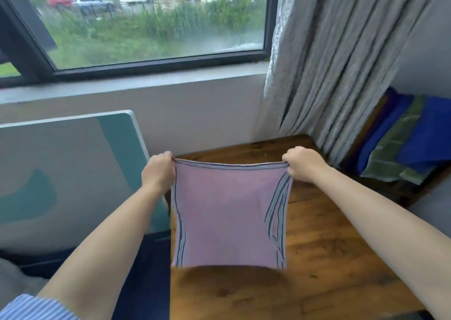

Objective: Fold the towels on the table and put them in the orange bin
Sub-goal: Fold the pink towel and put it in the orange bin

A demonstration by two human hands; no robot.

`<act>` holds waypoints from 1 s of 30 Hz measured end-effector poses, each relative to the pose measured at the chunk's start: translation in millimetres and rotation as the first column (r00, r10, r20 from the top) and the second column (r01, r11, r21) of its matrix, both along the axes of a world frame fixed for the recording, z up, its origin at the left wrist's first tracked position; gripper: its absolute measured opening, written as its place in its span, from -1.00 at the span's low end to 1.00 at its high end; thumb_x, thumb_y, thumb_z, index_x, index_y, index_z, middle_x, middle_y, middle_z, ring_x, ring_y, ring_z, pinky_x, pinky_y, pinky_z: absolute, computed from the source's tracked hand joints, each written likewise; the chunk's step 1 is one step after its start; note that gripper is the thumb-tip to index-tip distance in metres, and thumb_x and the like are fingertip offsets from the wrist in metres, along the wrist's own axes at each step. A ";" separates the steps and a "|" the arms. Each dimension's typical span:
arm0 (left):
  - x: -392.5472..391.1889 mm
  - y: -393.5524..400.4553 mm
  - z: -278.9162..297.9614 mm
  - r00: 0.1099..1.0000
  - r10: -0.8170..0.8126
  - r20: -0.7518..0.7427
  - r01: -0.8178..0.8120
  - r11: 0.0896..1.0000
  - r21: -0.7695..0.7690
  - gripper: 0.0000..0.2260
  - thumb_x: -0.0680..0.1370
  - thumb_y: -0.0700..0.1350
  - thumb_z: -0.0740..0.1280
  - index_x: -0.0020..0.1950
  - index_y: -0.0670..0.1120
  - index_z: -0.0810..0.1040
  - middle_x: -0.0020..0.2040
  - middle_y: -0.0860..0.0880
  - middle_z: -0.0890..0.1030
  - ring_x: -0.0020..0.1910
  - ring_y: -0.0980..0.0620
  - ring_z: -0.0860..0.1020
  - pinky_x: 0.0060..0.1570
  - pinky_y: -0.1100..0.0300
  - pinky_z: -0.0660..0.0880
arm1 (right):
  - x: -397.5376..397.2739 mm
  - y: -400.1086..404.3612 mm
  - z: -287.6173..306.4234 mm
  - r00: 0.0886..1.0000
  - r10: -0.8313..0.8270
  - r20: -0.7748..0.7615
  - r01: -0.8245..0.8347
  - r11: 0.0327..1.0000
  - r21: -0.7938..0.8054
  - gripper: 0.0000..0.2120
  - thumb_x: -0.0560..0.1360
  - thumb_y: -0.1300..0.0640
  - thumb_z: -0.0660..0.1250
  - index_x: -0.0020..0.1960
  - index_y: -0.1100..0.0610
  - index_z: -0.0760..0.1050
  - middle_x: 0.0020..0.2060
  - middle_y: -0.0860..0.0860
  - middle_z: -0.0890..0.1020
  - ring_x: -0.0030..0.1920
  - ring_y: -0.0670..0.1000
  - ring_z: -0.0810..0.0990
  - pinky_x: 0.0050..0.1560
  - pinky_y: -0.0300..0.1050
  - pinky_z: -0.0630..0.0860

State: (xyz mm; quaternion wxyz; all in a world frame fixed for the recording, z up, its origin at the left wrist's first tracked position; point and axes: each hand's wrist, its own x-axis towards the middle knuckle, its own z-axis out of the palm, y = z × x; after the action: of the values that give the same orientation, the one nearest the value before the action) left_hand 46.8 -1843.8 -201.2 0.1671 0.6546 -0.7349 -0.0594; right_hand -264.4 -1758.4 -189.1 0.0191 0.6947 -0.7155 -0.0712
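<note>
Pink cloth towel with grey-blue striped borders [227, 212] held up over brown wooden table [317, 258], hanging clear of it. Left hand [158, 173] clenched around top-left corner, right hand [302, 164] clenched around top-right corner, top edge pulled taut. Stack of blue and green folded cloths [405, 139] at far right by grey curtain [341, 63].

Towel [227, 212] pink, blue-white striped edges — table [329, 258] brown wood
</note>
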 end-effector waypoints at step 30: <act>-26.8 -24.2 109.5 0.961 0.197 -0.193 -0.173 0.976 0.136 -0.79 0.53 -0.23 0.17 0.05 -0.21 0.56 0.08 -0.21 0.60 0.06 -0.18 0.53 0.01 0.10 0.45 | -36.7 -52.7 94.4 0.978 -0.118 0.172 0.150 0.971 -0.184 -0.67 0.49 0.25 0.15 0.18 0.05 0.51 0.16 0.11 0.55 0.28 0.15 0.31 0.25 0.01 0.25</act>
State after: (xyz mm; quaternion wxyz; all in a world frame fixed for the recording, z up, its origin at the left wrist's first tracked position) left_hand 20.0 -1868.0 -91.7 0.2080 0.7196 -0.6444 -0.1537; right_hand -301.1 -1811.1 -94.6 0.0252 0.6429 -0.7636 0.0546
